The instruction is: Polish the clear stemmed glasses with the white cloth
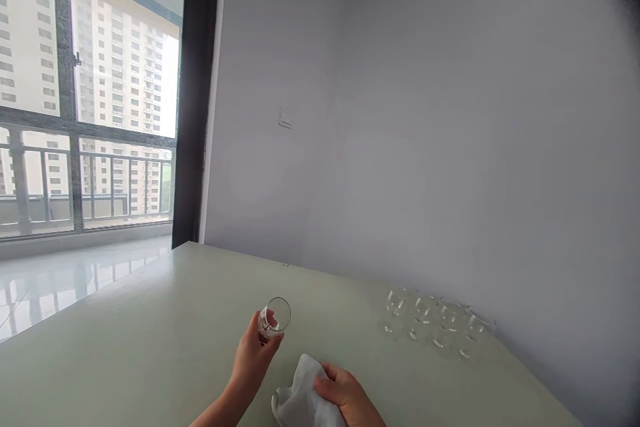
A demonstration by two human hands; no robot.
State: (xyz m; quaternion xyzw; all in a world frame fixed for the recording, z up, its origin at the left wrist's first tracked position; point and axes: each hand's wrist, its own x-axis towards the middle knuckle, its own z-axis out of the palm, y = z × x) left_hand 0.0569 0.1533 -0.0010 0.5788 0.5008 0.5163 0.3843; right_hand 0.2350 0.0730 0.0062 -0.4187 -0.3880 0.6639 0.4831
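Observation:
My left hand [251, 363] grips a small clear stemmed glass [274, 319], tilted with its rim pointing up and to the right. My right hand [347, 393] rests on a crumpled grey cloth [300, 393] and holds it against the pale green tabletop [150, 327]. The two hands are close together, but the glass and cloth are apart. To the right, several clear stemmed glasses [435, 323] stand grouped near the table's far right edge, out of reach of neither hand's contact.
The table's far edge meets a grey wall [400, 147] bearing a small wall switch [285, 119]. At left, a tall window [75, 93] with a balcony railing [85, 180] overlooks apartment towers, and a glossy tiled floor [65, 280] lies beyond the table's left edge.

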